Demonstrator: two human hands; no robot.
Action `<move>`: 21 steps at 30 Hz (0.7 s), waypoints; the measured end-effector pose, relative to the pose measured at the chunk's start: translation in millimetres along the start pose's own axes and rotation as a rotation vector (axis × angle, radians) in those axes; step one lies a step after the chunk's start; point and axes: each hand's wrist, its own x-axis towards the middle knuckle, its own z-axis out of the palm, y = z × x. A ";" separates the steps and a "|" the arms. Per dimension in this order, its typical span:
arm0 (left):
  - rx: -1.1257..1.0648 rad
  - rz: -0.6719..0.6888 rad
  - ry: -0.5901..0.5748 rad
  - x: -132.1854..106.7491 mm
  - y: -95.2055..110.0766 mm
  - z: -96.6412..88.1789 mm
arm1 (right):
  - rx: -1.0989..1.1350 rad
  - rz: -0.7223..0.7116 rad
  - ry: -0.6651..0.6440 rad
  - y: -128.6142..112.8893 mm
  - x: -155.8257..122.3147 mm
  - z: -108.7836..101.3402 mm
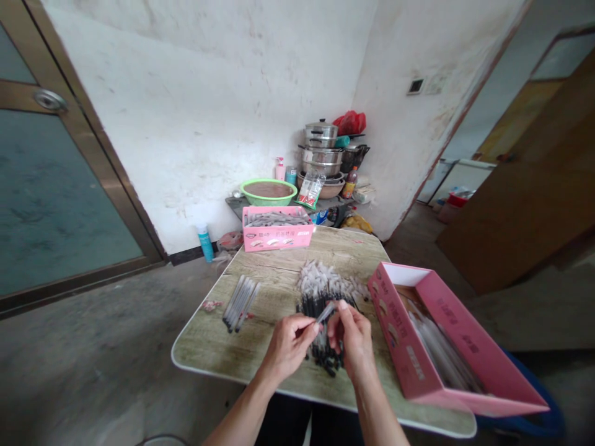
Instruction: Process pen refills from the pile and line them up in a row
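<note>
My left hand (289,345) and my right hand (352,339) meet over the near middle of a small wood-grain table (274,291). Both pinch one thin pen-like piece (325,312) with a clear end, held between their fingertips. Right under and behind the hands lies a heap of dark refills with clear tips (325,291). A smaller bundle of finished pens (240,301) lies to the left on the table.
An open pink box (446,347) with clear tubes inside overhangs the table's right edge. Another pink box (277,228) full of pieces stands at the far edge. Behind it a low shelf holds a green basin (268,191) and stacked metal pots (321,148). A glass door (56,173) is on the left.
</note>
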 end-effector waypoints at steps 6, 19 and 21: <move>0.448 0.002 0.367 15.3 -32.4 -46.9 | -0.081 0.060 0.072 12.8 -8.7 -20.4; 1.047 -0.265 0.438 19.1 -84.9 -77.8 | -0.100 0.106 0.120 22.8 -36.4 -52.5; 1.072 -0.272 0.435 19.0 -84.6 -78.1 | -0.110 0.104 0.128 22.5 -38.2 -54.6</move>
